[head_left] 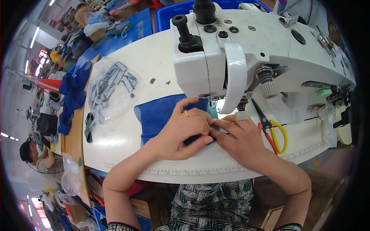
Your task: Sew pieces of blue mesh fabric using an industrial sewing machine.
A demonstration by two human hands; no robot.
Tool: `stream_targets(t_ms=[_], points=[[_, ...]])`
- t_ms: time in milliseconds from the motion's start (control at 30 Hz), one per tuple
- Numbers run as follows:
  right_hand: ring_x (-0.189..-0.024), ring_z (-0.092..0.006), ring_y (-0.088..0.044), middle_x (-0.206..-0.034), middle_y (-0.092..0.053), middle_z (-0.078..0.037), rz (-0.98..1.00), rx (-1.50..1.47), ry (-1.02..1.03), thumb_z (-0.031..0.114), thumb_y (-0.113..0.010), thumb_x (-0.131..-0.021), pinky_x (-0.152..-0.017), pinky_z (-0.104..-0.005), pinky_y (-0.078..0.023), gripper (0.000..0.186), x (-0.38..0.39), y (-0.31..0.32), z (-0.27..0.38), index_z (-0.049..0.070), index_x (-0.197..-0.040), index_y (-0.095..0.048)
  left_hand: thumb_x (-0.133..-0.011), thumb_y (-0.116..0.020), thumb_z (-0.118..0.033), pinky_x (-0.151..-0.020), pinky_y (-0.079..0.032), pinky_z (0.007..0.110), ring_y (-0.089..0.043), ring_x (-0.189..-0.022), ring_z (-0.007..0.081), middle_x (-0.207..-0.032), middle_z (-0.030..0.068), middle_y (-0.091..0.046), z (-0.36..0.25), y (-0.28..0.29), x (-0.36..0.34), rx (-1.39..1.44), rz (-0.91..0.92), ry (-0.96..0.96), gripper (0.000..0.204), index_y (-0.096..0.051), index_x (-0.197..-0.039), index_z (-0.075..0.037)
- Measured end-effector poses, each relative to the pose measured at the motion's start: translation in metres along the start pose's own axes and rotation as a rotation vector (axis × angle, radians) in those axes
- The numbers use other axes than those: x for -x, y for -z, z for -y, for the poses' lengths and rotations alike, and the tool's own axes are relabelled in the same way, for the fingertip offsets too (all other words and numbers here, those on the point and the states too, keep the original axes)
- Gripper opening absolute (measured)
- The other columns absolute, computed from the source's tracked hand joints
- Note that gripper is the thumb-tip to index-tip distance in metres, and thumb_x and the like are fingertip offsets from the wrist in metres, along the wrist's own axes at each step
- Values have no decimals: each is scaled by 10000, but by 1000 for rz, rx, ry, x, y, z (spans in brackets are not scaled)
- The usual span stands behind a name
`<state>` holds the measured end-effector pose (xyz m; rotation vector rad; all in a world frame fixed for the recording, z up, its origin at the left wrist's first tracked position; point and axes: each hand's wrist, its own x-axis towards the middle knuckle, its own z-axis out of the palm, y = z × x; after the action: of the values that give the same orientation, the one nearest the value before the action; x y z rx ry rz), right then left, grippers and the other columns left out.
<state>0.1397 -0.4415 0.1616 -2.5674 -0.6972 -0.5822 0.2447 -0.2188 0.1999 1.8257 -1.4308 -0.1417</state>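
Blue mesh fabric (154,115) lies on the white sewing machine table, its far right part under the head of a white sewing machine (196,71). My left hand (189,129), a ring on one finger, rests over the mesh with bent fingers and gathers its near edge by the thumb. Close beside it, my right hand (241,140) has its fingertips closed at the fabric's right edge, just in front of the lit needle area. A small greenish piece (212,111) shows near the needle. My fingers hide the exact grip and the fabric's edge.
Scissors (275,134) with red and yellow handles lie right of my right hand. A clear bag of grey-green pieces (111,86) sits at the left, near a dark green strip (89,128). Blue cloth (73,96) hangs farther left. A person (42,158) sits in the background.
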Motion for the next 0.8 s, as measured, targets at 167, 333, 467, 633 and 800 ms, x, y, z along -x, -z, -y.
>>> stream_targets(t_ms=[167,333,467,633,800], points=[[-1019,-257,-632,-1240,-687,-77,-18,-16,37,128,-700,-797,-864,-398,-522,284,1,3,-2,52,-1069,-734,-950,-756,-229,-1143,-272,528,-646,-1110,224,-1006,19,-668,-5,-11,3,-177,-24,117,149,-683,-1012,-114],[-1051,-226,-660,-1189,-713,-81,-30,-20,68,121,-704,-761,-877,-379,-531,250,2,2,-3,36,-996,-702,-986,-706,-227,-1152,-232,545,-607,-1221,228,-1215,65,-660,-6,-26,3,-370,-59,197,206,-691,-1133,-83],[-1065,-221,-670,-1176,-724,-87,-28,1,70,119,-703,-760,-893,-377,-528,260,2,2,-2,33,-1005,-705,-987,-704,-220,-1148,-237,546,-604,-1243,236,-1233,75,-659,-7,-28,4,-350,-52,241,226,-697,-1161,-76],[-1078,-214,-664,-1197,-725,-84,-22,23,60,121,-701,-765,-924,-379,-510,263,3,2,-2,38,-1015,-711,-967,-716,-190,-1183,-206,585,-627,-1264,253,-1276,88,-708,-5,-26,4,-354,-30,248,301,-726,-1247,-79],[-1013,-221,-634,-1239,-718,-62,2,44,35,136,-703,-781,-930,-387,-488,269,1,1,0,57,-1037,-726,-960,-722,-171,-1108,-298,536,-614,-1241,302,-1244,86,-703,9,-24,5,-322,-36,266,286,-734,-1232,-83]])
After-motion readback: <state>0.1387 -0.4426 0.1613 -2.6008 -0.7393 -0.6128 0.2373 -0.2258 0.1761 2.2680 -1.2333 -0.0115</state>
